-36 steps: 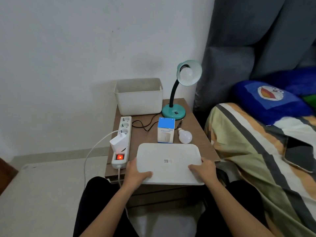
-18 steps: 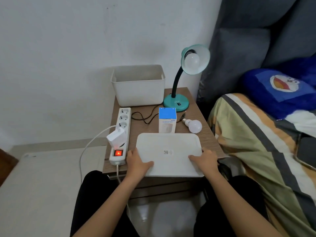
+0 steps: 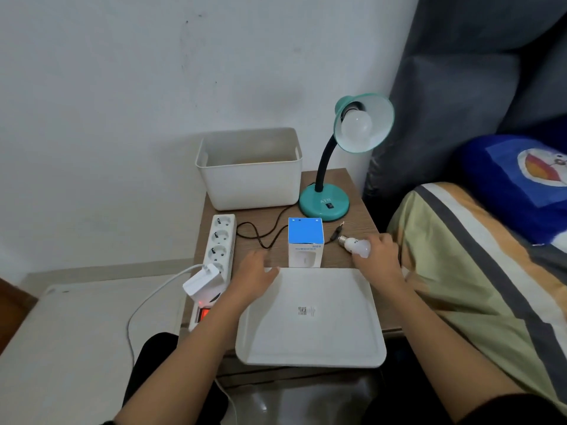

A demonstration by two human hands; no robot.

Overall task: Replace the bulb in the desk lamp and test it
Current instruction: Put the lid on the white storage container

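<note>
2 bulbs, no swap yet: the fitted bulb sits in the lamp. Your right hand grips the spare bulb on the table, and your left hand hovers, fingers relaxed.

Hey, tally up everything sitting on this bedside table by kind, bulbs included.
Bulbs: 2, the fitted bulb and the loose bulb
Desk lamp: 1
White bin: 1
White tray: 1
Blue-topped box: 1
Power strip: 1
Plug-in adapter: 1
Total: 8
</note>
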